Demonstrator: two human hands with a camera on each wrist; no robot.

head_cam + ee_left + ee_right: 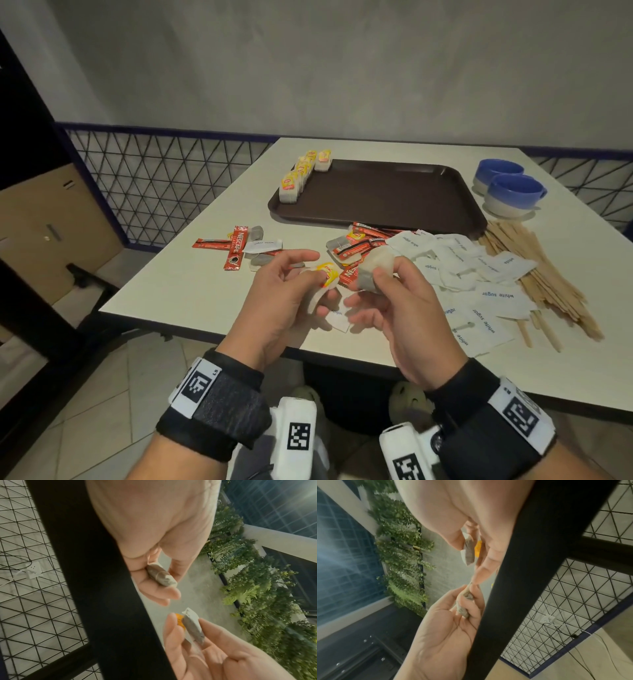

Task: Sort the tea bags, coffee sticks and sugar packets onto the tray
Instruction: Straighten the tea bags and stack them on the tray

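Above the near table edge, my left hand [317, 279] pinches a tea bag with a yellow tag [329, 274]; in the left wrist view the same bag [193, 627] stands between thumb and fingers. Close beside it, my right hand [380, 279] grips a second tea bag [375, 267], seen crumpled in its fingers [462, 607]. The brown tray [394, 198] lies further back, with a row of tea bags [296, 178] along its left end. Red coffee sticks [237, 248] and white sugar packets [486, 274] lie loose on the table in front of the tray.
Two blue and white cups [507, 188] stand right of the tray. A heap of wooden stirrers [548, 274] lies at the right, partly under the sugar packets. A wire mesh fence [154, 178] runs behind the table's left side.
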